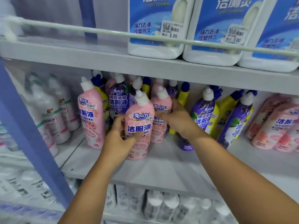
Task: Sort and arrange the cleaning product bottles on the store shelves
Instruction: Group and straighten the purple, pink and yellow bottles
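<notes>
My left hand (120,138) grips a pink cleaning bottle (140,125) with a white cap, standing at the front of the middle shelf (169,172). My right hand (179,120) holds a second pink bottle (160,113) just behind it, fingers curled round its side. Another pink bottle (91,115) stands to the left. Purple bottles (119,101) and yellow bottles with blue caps (182,94) crowd behind. More purple bottles (203,112) and yellow ones lean to the right.
Large white jugs with blue labels (155,25) sit on the upper shelf behind a rail (97,30). Pink bottles (275,125) lean at far right. Clear bottles (53,113) stand at left beyond a blue upright (24,126). White bottles (161,204) fill the lower shelf.
</notes>
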A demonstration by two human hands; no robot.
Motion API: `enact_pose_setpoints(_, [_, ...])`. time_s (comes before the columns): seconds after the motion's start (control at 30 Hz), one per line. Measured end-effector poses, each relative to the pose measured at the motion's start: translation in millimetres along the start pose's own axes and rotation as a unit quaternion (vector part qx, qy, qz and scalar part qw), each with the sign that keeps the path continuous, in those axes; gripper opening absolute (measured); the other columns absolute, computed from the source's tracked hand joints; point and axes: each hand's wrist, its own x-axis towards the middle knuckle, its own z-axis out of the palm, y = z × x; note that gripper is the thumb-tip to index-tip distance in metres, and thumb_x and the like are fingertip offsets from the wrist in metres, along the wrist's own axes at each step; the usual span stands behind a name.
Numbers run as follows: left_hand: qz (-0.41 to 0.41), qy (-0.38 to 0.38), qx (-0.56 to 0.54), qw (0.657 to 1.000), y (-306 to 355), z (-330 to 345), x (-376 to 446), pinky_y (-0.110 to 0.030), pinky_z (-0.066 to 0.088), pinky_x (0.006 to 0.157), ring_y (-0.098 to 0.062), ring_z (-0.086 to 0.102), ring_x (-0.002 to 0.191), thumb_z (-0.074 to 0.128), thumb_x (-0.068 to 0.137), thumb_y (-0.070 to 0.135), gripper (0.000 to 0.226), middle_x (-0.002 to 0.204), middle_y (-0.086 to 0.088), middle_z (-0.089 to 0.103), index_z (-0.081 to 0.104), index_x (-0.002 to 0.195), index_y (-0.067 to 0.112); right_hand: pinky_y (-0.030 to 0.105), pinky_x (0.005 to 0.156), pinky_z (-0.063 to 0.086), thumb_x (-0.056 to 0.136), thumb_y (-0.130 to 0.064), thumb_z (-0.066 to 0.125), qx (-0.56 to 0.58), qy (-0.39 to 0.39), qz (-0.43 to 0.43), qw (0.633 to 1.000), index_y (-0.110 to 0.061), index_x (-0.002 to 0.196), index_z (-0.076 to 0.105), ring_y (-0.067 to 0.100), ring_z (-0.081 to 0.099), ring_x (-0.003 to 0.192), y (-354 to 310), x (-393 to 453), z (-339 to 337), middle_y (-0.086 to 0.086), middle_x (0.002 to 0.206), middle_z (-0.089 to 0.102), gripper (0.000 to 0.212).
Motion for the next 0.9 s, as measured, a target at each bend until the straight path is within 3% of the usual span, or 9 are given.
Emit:
enact_pose_setpoints(0.13, [0.0, -0.014, -0.025, 1.0, 4, 1, -4, -0.039, 0.058, 0.093, -0.003, 0.07, 0.106, 0.083, 0.083, 0.011, 0.06, 0.112, 0.019, 0.074, 0.059, 0.106, 0.061, 0.025, 0.077, 0.059, 0.078, -0.012, 0.086, 0.008, 0.067, -0.019, 0.998, -0.031, 0.109, 0.061, 0.001, 0.071, 0.09, -5, -32, -8, -0.01, 0.103, 0.074, 0.045])
enact_pose_setpoints(0.27, [0.01, -0.043, -0.091, 0.995, 14, 19, -16, -0.034, 0.058, 0.088, -0.008, 0.072, 0.105, 0.078, 0.085, 0.005, 0.051, 0.113, 0.011, 0.076, 0.06, 0.121, 0.036, 0.037, 0.082, 0.061, 0.078, -0.015, 0.086, 0.043, 0.106, -0.007, 0.993, -0.027, 0.109, 0.065, 0.016, 0.074, 0.095, -12, -68, -36, -0.001, 0.102, 0.078, 0.04])
enact_pose_setpoints(0.37, [0.022, -0.079, -0.111, 0.99, 29, 46, -25, -0.026, 0.057, 0.084, -0.008, 0.072, 0.106, 0.076, 0.086, 0.004, 0.052, 0.115, 0.009, 0.075, 0.058, 0.126, 0.031, 0.043, 0.084, 0.061, 0.073, -0.016, 0.088, 0.081, 0.142, -0.006, 0.986, -0.023, 0.109, 0.067, 0.022, 0.075, 0.099, -19, -98, -70, 0.004, 0.104, 0.078, 0.042])
enact_pose_setpoints(0.47, [0.032, -0.097, -0.104, 0.989, 42, 84, -34, -0.033, 0.058, 0.088, -0.011, 0.072, 0.108, 0.081, 0.083, 0.007, 0.053, 0.116, 0.008, 0.075, 0.061, 0.121, 0.038, 0.044, 0.079, 0.06, 0.078, -0.007, 0.085, 0.09, 0.168, -0.018, 0.982, -0.023, 0.108, 0.065, 0.022, 0.074, 0.093, -18, -123, -111, 0.004, 0.101, 0.078, 0.039])
enact_pose_setpoints(0.57, [0.033, -0.103, -0.1, 0.989, 55, 127, -45, -0.039, 0.057, 0.092, -0.012, 0.072, 0.107, 0.083, 0.081, 0.008, 0.052, 0.114, 0.008, 0.076, 0.061, 0.12, 0.034, 0.033, 0.077, 0.06, 0.068, -0.022, 0.087, 0.088, 0.191, -0.034, 0.977, -0.023, 0.115, 0.058, 0.016, 0.074, 0.096, -9, -142, -156, -0.002, 0.102, 0.076, 0.055])
enact_pose_setpoints(0.67, [0.04, -0.108, -0.092, 0.989, 69, 176, -59, -0.035, 0.056, 0.089, -0.01, 0.072, 0.105, 0.084, 0.079, 0.01, 0.052, 0.112, 0.01, 0.076, 0.061, 0.12, 0.032, 0.036, 0.08, 0.061, 0.062, -0.027, 0.086, 0.097, 0.216, -0.036, 0.971, -0.016, 0.12, 0.055, 0.022, 0.073, 0.1, 6, -160, -211, 0.004, 0.106, 0.075, 0.066])
enact_pose_setpoints(0.73, [0.044, -0.113, -0.096, 0.988, 78, 212, -68, -0.029, 0.058, 0.086, -0.008, 0.072, 0.102, 0.079, 0.082, -0.001, 0.051, 0.11, 0.011, 0.077, 0.06, 0.119, 0.029, 0.039, 0.082, 0.061, 0.069, -0.018, 0.086, 0.101, 0.222, -0.038, 0.969, -0.018, 0.118, 0.057, 0.024, 0.073, 0.1, 21, -172, -252, 0.006, 0.106, 0.075, 0.057])
enact_pose_setpoints(0.83, [0.046, -0.121, -0.092, 0.987, 86, 269, -80, -0.021, 0.058, 0.08, -0.005, 0.073, 0.098, 0.075, 0.083, -0.006, 0.051, 0.107, 0.013, 0.077, 0.06, 0.118, 0.027, 0.032, 0.075, 0.062, 0.08, 0.0, 0.08, 0.104, 0.227, -0.034, 0.968, -0.019, 0.116, 0.059, 0.019, 0.073, 0.092, 42, -187, -307, 0.008, 0.104, 0.074, 0.046])
enact_pose_setpoints(0.9, [0.043, -0.122, -0.093, 0.987, 89, 305, -90, -0.02, 0.057, 0.079, -0.006, 0.073, 0.097, 0.075, 0.082, -0.008, 0.05, 0.106, 0.012, 0.077, 0.061, 0.116, 0.026, 0.032, 0.073, 0.061, 0.083, 0.001, 0.077, 0.1, 0.231, -0.03, 0.967, -0.022, 0.115, 0.06, 0.018, 0.074, 0.09, 56, -195, -341, 0.008, 0.103, 0.075, 0.043])
